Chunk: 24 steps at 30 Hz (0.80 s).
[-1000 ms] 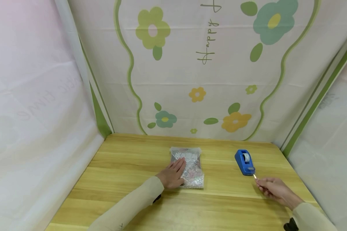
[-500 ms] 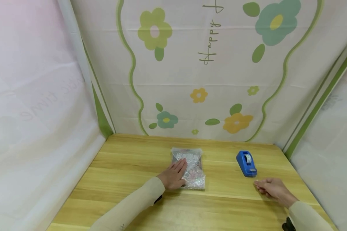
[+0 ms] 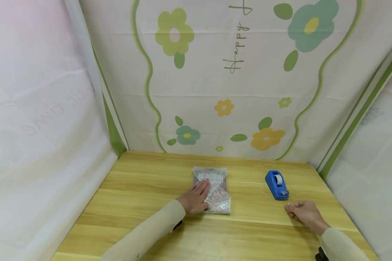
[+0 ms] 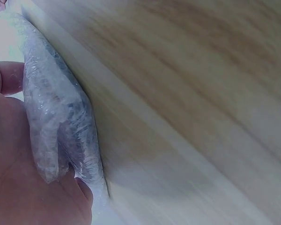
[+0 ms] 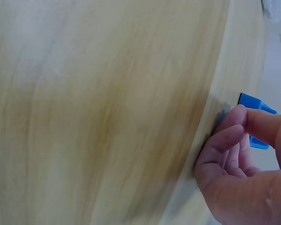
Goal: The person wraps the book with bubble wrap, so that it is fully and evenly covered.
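Note:
My left hand point(image 3: 194, 198) rests with its fingers extended on a flat packet in bubble wrap point(image 3: 219, 199), lying on the wooden table. Seen from the left wrist, the clear wrap point(image 4: 61, 108) bulges beside the palm and thumb. My right hand point(image 3: 306, 214) is just in front of a blue tape dispenser point(image 3: 277, 186), apart from it. Its thumb and index fingertip are pinched together, the other fingers curled. Barely any of the clear tape between those fingertips can be made out. A white roll point(image 3: 278, 179) sits in the dispenser.
The wooden table point(image 3: 143, 188) is enclosed by a flower-printed cloth at the back point(image 3: 199, 83) and pale cloth walls on the left point(image 3: 45, 145) and right point(image 3: 372, 152). The dispenser stands near the table's right side.
A shiny strip of tape spanned from dispenser to right fingertips one second ago; now it no longer shows there. The right hand has shifted slightly left. The left hand stays on the packet.

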Available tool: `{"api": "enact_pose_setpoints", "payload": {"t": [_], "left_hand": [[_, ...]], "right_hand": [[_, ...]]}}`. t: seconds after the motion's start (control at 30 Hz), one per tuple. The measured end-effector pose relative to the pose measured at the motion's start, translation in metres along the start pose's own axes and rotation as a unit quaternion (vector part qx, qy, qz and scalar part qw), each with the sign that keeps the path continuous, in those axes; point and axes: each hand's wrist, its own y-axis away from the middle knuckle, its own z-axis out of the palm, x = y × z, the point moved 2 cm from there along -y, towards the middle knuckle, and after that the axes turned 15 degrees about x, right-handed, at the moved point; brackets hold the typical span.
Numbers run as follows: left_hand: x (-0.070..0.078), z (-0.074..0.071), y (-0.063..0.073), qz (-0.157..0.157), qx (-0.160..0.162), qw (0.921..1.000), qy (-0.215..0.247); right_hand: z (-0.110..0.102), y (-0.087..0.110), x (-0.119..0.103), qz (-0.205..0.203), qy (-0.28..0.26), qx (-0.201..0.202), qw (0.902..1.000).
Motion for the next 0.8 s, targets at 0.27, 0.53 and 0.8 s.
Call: {"api": "enact_pose_setpoints", "payload": {"t": [0.27, 0.53, 0.8], "left_hand": [[-0.0004, 0.0006, 0.0006, 0.001, -0.001, 1.0, 0.001], [-0.0029, 0.0024, -0.0012, 0.004, -0.001, 1.0, -0.001], [-0.0022, 0.0034, -0.0016, 0.001, -0.002, 1.0, -0.006]], "right_hand": [[-0.0021, 0.0006, -0.003, -0.008, 0.02, -0.006, 0.9998], [-0.0023, -0.0027, -0.0052, -0.003, 0.03, -0.011, 0.9995], [-0.0037, -0.0022, -0.0055, -0.013, 0.033, -0.019, 0.9992]]}}
